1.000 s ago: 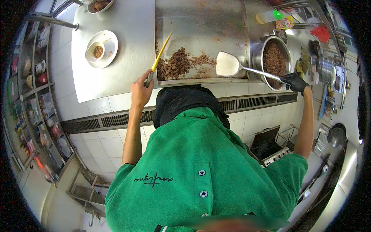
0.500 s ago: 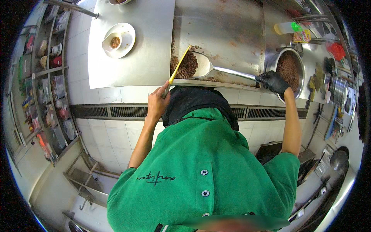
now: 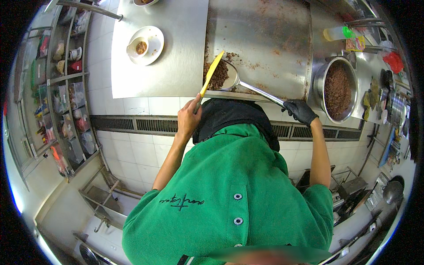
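My bare left hand [image 3: 189,115] is wrapped round the grey handle of a yellow-bladed spatula [image 3: 214,69]. Its blade slants over a pile of dark brown, crumbly cooked food [image 3: 218,78], which looks like minced meat. In a black glove, my right hand [image 3: 301,112] grips the handle end of a long metal ladle [image 3: 260,92]. The ladle's wide bowl lies against the pile's right side, just right of the blade, at the near left corner of a flat steel cooking surface [image 3: 260,39]. The blade hides part of the pile.
Right of the surface stands a large steel bowl [image 3: 319,88] of brown crumbly food. On the left counter, a white plate [image 3: 157,49] carries a small cup. A green-capped bottle [image 3: 336,34] is at the back right. Shelves [image 3: 66,79] line the left side.
My right hand has drawn nearer and leftward from the steel bowl, so the ladle's handle slants more toward me. The spatula's blade has turned and shows its broad face. The whole view has shifted slightly.
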`<state>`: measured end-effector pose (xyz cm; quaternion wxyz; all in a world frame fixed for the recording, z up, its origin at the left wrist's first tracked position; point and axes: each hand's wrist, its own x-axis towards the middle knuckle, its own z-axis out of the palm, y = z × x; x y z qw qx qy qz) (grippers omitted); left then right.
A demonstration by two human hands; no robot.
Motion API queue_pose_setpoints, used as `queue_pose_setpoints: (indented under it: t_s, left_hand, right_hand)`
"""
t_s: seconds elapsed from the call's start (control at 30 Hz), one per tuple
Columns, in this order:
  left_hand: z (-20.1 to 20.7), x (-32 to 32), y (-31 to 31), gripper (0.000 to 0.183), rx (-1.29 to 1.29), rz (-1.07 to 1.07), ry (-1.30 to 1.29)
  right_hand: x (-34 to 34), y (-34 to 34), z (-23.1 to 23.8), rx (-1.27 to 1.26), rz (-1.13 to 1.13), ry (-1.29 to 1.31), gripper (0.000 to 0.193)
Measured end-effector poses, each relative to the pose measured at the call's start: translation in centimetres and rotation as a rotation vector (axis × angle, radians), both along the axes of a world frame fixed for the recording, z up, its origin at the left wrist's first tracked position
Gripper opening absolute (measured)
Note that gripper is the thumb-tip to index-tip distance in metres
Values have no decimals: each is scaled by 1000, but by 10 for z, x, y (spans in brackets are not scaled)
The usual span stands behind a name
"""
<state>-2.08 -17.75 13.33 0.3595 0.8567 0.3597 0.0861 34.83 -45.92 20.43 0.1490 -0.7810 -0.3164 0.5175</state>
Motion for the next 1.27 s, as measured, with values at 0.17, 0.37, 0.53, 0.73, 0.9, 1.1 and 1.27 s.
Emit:
queue_pose_setpoints:
  t_s: [0.17, 0.37, 0.53, 0.73, 0.9, 1.1, 1.27]
  left_hand:
    - [0, 5, 0, 52, 31, -36, 14]
    - [5, 19, 5, 52, 75, -92, 7]
    - [15, 40, 8, 50, -7, -21, -104]
    - [22, 72, 25, 47, -147, 75, -206]
    - [24, 92, 36, 48, -238, 80, -215]
    - [16, 113, 37, 49, -317, 68, -284]
    - [9, 121, 29, 49, -429, 60, -282]
  right_hand:
    - [-30, -18, -35, -22, -133, -100, 56]
    - [-56, -46, -59, 136, -341, -3, 52]
    - [-67, -72, -56, -9, -419, -57, 52]
    - [-72, -119, -52, 89, -416, -106, 40]
    - [-77, -174, -50, 120, -767, 128, 36]
    - [-78, -231, -1, 152, -630, -141, 18]
    - [-77, -270, 52, 206, -1066, 208, 23]
